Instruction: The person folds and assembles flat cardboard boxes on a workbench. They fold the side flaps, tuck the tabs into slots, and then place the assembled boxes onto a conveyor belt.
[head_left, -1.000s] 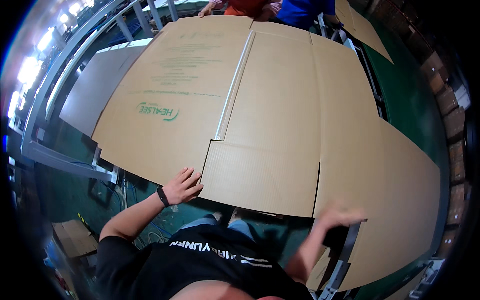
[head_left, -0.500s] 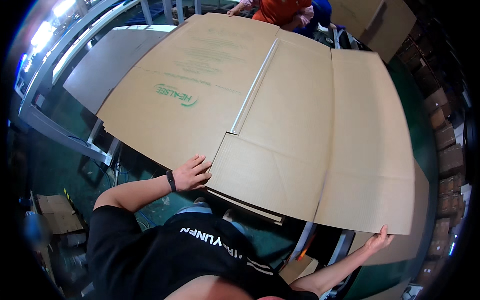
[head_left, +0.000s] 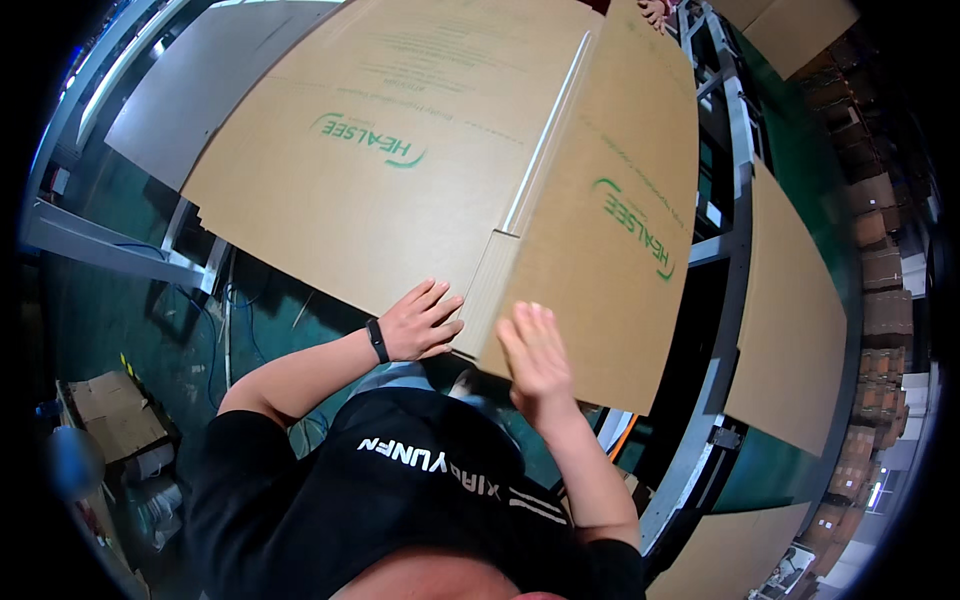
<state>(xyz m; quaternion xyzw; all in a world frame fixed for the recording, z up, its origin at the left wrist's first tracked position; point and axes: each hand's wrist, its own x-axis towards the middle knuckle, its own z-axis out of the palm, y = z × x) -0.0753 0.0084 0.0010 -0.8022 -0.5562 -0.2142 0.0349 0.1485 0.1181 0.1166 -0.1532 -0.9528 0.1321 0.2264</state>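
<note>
1. My right hand [head_left: 540, 355] is no longer pinching the panel's near outer corner; it is now lying with fingers stretched out over the panel's near end, much closer to my left hand [head_left: 422, 322].
2. The right-hand cardboard panel [head_left: 615, 150], open a second ago, is now lying folded inward over the ribbed cardboard [head_left: 492, 275], leaving only a narrow strip of that showing.
3. Green print [head_left: 637, 232] is now facing up on the folded panel.
4. The metal frame [head_left: 741, 140] is showing more at my right.
5. A co-worker's hand [head_left: 655, 14] is now appearing at the folded panel's far end.
</note>
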